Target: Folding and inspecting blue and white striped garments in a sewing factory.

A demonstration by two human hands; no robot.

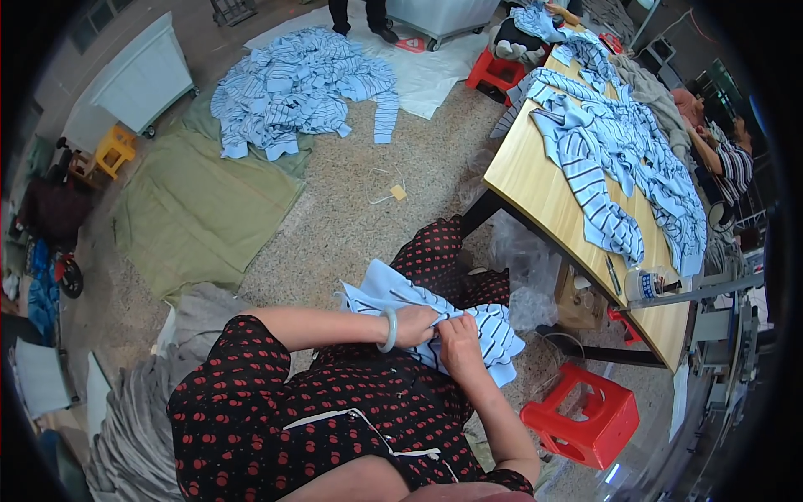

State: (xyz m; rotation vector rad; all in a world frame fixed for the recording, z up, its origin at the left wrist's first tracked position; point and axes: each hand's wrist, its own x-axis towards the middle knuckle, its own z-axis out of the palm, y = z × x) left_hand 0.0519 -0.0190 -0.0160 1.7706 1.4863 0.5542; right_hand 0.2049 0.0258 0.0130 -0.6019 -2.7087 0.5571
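Across my lap lies a light blue garment (495, 330) with dark stripes, bunched and folded; its plain blue part (376, 286) spreads out to the left. My left hand (413, 325), below a pale bangle (387, 330), is closed on the cloth. Close beside it, my right hand (459, 341) pinches the same garment, fingers bent. The two hands nearly meet over the fabric. Whether something small sits between the fingertips is hidden.
A wooden table (523, 163) at the right bears more striped garments (636, 159), a pen (613, 274) and a plastic tub (644, 283). A red stool (585, 416) stands near my right arm. Ahead lies a garment heap (293, 88), beside a green cloth (205, 201). Other people are farther off.
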